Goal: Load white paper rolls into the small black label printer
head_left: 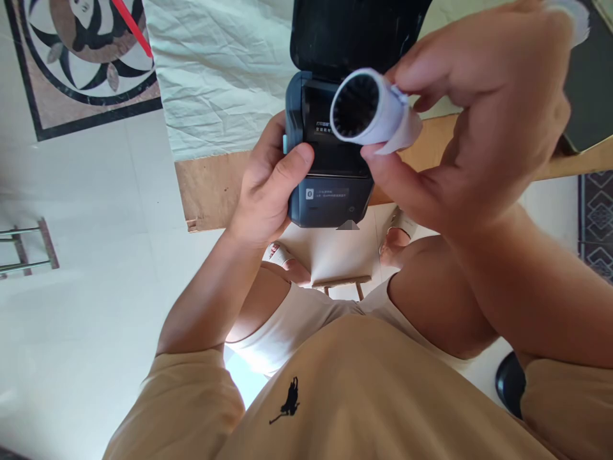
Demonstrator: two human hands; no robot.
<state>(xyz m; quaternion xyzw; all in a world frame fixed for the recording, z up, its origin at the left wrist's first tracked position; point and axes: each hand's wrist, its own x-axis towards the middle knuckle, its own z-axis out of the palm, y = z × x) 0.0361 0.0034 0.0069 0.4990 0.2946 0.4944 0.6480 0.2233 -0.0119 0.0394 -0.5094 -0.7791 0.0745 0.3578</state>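
Head view, left hand: the left hand (pixel 268 191) is wrapped around the left side of a small dark-blue label printer (pixel 330 172), thumb lying across its front edge, fingers behind and out of sight; it holds the body up in the air above the person's lap.
Head view, printer: the lid (pixel 354 32) stands swung open upward, and the paper bay (pixel 330 121) below it shows dark and open; a small label with print sits on the front face.
Head view, right hand: the right hand (pixel 479 121) pinches a white paper roll (pixel 366 105) between thumb below and fingertips above, the hollow ribbed core facing the camera; the roll hangs just in front of the open bay, seemingly not yet seated.
Head view, loose end: a flap of paper (pixel 405 131) trails off the roll's right side under the fingers.
Head view, surroundings: a wooden counter (pixel 211 185) draped with a creased white cloth (pixel 220 70) lies behind the printer; pale floor tiles beyond.
Doing it well: by my reading, keep the printer steady and level, turn the roll so its axis lies across the bay, and keep the flap free toward the outlet edge rather than folded beneath.
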